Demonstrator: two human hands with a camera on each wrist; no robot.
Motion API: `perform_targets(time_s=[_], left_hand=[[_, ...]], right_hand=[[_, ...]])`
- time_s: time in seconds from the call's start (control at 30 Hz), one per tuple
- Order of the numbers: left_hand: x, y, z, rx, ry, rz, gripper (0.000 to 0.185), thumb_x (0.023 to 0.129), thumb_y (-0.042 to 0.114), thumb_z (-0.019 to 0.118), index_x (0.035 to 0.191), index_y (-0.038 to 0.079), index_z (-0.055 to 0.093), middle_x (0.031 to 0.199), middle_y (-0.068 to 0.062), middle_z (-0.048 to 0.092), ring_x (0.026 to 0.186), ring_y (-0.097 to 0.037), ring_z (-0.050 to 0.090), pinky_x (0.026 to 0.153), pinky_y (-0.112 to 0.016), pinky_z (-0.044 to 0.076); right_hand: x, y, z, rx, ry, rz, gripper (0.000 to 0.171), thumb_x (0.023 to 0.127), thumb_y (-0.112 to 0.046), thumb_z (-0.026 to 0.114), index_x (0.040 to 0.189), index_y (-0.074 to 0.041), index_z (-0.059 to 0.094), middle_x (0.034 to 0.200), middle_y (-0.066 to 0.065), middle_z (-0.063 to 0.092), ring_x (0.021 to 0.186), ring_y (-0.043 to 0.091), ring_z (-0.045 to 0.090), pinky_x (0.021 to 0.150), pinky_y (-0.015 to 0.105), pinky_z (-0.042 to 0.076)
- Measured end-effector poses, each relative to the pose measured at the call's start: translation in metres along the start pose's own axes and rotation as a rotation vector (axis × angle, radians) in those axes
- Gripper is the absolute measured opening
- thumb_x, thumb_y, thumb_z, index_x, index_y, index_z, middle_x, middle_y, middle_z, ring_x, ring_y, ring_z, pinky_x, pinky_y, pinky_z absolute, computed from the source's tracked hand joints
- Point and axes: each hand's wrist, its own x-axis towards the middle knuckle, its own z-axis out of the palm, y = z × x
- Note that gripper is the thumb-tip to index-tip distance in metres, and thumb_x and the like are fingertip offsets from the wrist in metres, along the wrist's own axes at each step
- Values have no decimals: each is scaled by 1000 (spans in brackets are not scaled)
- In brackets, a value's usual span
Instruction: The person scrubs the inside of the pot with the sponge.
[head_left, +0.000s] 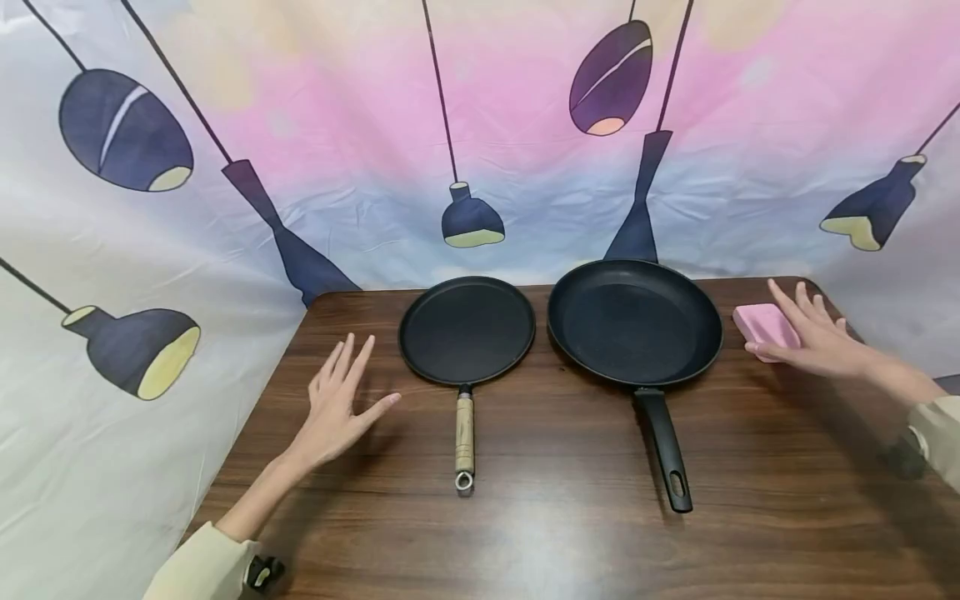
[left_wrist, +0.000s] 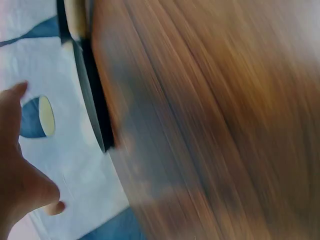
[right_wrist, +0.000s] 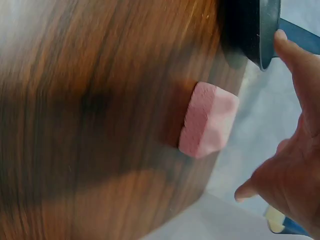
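- Wood-grain desk (head_left: 570,517), printed lamp-pattern backdrop (head_left: 225,250) behind it.
- Left hand (head_left: 337,408): fingers spread, flat over the desk, holding nothing. Flat griddle pan (head_left: 467,330) just to its right, wooden handle toward the person.
- Right hand (head_left: 813,337): fingers straight and spread, resting at the pink sponge (head_left: 763,325), not gripping it.
- Black frying pan (head_left: 634,322) sits between griddle pan and sponge, just left of the right hand.

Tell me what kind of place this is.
Probably a staged tabletop setup, not a real kitchen: a wooden table backed by a printed lamp-pattern cloth, with two pans, flat and deeper, and a pink sponge.
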Motion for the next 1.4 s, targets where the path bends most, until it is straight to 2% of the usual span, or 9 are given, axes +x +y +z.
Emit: perform_targets(time_s=[0.23, 0.33, 0.47, 0.53, 0.63, 0.8, 0.97, 1.23, 1.4], left_hand=[[3, 27, 8, -281, -152, -108, 91, 98, 35, 69, 165, 35, 8, 170, -17, 17, 153, -48, 19, 115, -80, 21], [4, 37, 14, -388, -216, -133, 89, 99, 34, 69, 165, 36, 9, 166, -20, 30, 147, -46, 37, 115, -73, 34], [-1, 44, 20, -508, -341, -92, 83, 101, 29, 66, 166, 24, 14, 153, -25, 48, 130, -39, 59, 110, -54, 51], [-6, 46, 21, -533, -409, -59, 78, 103, 26, 64, 165, 16, 18, 148, -26, 54, 126, -36, 62, 106, -42, 54], [-15, 49, 21, -553, -485, -25, 73, 103, 23, 63, 162, 7, 24, 142, -26, 59, 124, -36, 64, 99, -26, 55], [-21, 57, 27, -586, -530, 8, 69, 103, 22, 63, 160, 4, 29, 142, -28, 56, 117, -34, 67, 90, -22, 56], [-17, 63, 35, -632, -562, -27, 66, 104, 22, 62, 160, 6, 31, 146, -30, 51, 112, -25, 67, 84, -27, 60], [-14, 72, 47, -711, -560, -148, 70, 100, 19, 67, 158, 4, 33, 146, -34, 41, 96, -18, 66, 70, -29, 60], [-13, 76, 53, -770, -552, -190, 71, 98, 14, 69, 157, 4, 32, 143, -32, 39, 92, -16, 65, 69, -27, 58]], right_hand=[[10, 10, 1, 27, 29, 12, 99, 100, -38, 62, 161, 2, -5, 152, 52, -4, 141, 71, -4, 111, 86, 7], [13, 14, 3, 13, 58, 17, 92, 99, -35, 62, 158, 10, 7, 150, 52, 15, 144, 68, 9, 110, 85, 17], [15, 18, 10, -68, 84, 25, 80, 97, -31, 65, 149, 16, 25, 139, 53, 35, 129, 66, 37, 102, 78, 32], [18, 17, 16, -100, 91, 20, 75, 96, -30, 66, 144, 17, 32, 132, 53, 42, 120, 64, 42, 97, 74, 35], [24, 13, 25, -109, 85, 14, 71, 96, -28, 67, 140, 17, 35, 130, 51, 45, 119, 64, 43, 96, 72, 34], [30, 10, 27, -98, 52, 54, 68, 94, -22, 67, 140, 18, 34, 132, 52, 43, 122, 67, 38, 100, 76, 30], [27, 14, 17, -115, 58, 87, 66, 93, -23, 68, 138, 16, 39, 128, 52, 45, 119, 65, 40, 100, 76, 33], [29, 8, 2, -157, 173, 15, 58, 90, -19, 71, 132, 16, 51, 122, 52, 51, 111, 62, 51, 90, 71, 45], [33, -7, -8, -143, 252, -61, 53, 85, -15, 75, 127, 14, 59, 118, 49, 55, 107, 58, 54, 85, 68, 47]])
